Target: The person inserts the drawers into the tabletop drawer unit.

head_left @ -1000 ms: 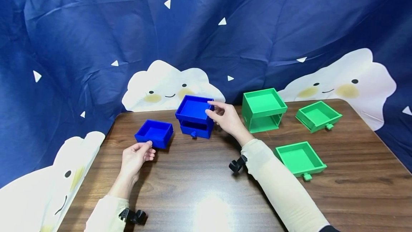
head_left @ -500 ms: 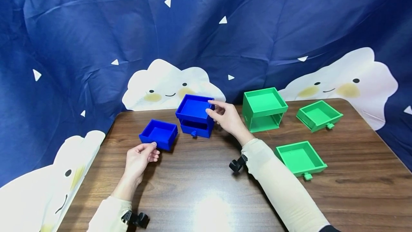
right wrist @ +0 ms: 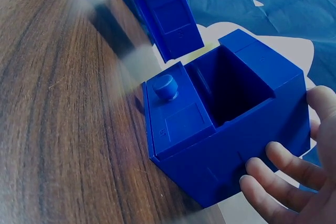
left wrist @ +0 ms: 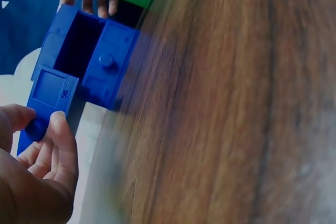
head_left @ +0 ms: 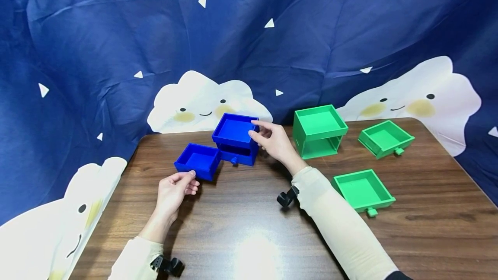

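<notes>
With the thumb and fingers of my left hand [head_left: 172, 190] I pinch the round knob [left wrist: 35, 129] of a blue, box-shaped plastic-looking drawer [head_left: 198, 161], which looks lifted off the brown wood-grain table [head_left: 303, 239]. It sits to the left of, and a little nearer me than, a blue, boxy two-level cabinet with a rimmed tray top [head_left: 235, 132]; the right wrist view shows the two apart. My right hand [head_left: 275, 141] grips that cabinet by its right side, thumb and index finger at the tray rim, the other fingers against the wall. A blue lower drawer with a round knob [right wrist: 181, 109] already fills the bottom level, while the dark upper slot [right wrist: 231, 85] has nothing in it. I take the step in hand to be bringing my drawer to that slot. As I judge it, the next move calls for carrying it right, squaring its back end to the slot, keeping it level and pushing gently by the knob while I brace the cabinet; a tilt could catch the edge. The green rectangular cabinet [head_left: 320, 123] and its two green shallow drawers [head_left: 386, 137] stand off to my right, untouched.
</notes>
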A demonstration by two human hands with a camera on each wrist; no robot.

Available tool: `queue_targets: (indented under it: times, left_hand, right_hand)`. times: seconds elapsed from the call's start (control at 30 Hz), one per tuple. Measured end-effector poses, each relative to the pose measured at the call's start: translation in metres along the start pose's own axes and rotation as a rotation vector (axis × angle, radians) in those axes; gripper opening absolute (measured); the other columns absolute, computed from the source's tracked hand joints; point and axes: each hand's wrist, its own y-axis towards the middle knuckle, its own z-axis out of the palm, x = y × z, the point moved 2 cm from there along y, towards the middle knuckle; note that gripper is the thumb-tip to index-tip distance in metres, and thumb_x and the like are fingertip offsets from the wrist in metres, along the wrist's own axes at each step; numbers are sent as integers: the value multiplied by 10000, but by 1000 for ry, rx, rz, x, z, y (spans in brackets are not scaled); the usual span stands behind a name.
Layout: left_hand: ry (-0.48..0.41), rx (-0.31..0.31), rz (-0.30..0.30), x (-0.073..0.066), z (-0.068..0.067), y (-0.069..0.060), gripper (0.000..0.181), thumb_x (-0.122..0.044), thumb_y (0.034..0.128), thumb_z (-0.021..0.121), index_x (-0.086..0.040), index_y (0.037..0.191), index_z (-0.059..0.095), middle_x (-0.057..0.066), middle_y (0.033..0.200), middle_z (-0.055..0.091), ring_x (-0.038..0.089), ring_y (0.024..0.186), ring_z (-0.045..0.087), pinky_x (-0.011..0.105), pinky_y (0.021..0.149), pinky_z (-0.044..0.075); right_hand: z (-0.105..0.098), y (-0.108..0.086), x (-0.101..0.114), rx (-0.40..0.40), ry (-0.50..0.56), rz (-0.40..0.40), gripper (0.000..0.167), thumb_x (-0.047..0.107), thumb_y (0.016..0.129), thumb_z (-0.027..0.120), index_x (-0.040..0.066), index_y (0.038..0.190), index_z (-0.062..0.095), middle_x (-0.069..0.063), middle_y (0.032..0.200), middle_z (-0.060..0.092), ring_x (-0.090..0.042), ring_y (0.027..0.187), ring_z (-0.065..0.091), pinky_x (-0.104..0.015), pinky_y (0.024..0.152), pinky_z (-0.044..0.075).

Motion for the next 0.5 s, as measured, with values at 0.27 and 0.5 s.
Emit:
queue_targets:
  times: [0.27, 0.5]
  left_hand:
    - [-17, 20, -1, 1, 7, -3, 136, -71, 1036, 705, 61, 1023, 736, 2, 693, 744, 99, 603, 687, 255, 627, 622]
    - [-6, 23, 12, 1, 13, -5, 156, -81, 1033, 715, 72, 1028, 743, -6, 697, 745, 100, 605, 686, 259, 630, 622]
  right_hand:
    - [1, 0, -1, 7, 16, 8, 438, 237, 1045, 736, 92, 1456, 685, -168, 1017, 705, -516, 873, 699, -587, 755, 632]
    - [0, 0, -1, 2, 13, 11, 434, 239, 1044, 739, 95, 1450, 690, -175, 1040, 699, -490, 862, 715, -399, 684, 624]
